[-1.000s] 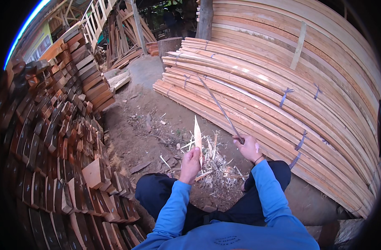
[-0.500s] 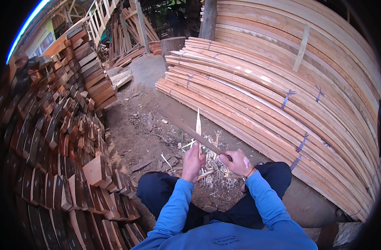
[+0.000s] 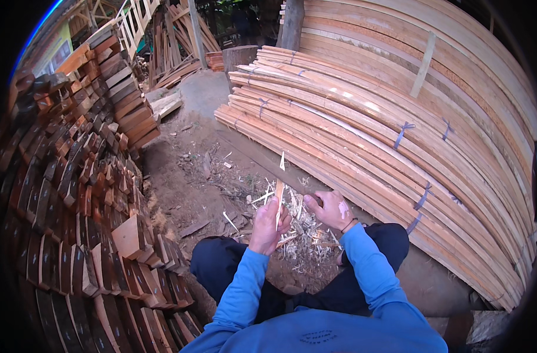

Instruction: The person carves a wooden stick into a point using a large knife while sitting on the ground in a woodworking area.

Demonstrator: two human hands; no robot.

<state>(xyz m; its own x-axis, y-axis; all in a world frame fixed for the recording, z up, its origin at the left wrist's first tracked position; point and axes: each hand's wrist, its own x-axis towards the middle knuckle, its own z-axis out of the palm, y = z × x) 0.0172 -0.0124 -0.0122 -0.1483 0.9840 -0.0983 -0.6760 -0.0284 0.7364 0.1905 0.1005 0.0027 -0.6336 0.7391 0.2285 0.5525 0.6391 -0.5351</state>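
Observation:
My left hand (image 3: 269,227) is closed around the lower part of a thin, pale wooden stick (image 3: 279,191), which points up and away from me to a narrow tip. In my right hand (image 3: 333,210) is the handle of a machete (image 3: 256,158) with a long dark blade. The blade slants to the far left and crosses the stick just below its tip, hiding a short piece of it. Pale wood shavings (image 3: 306,238) lie heaped on the ground beneath both hands, between my bent legs.
Stacked cut timber (image 3: 130,238) rises close on my left. To the right lie long bundled wood strips (image 3: 339,123) tied with blue-grey bands, with tall planks (image 3: 480,88) behind. A stump (image 3: 240,57) and a post stand farther back. Wood chips litter the dirt ground (image 3: 180,159).
My right hand and the machete have moved away from me, so the blade now crosses the stick nearer its tip. The left hand keeps its hold on the stick.

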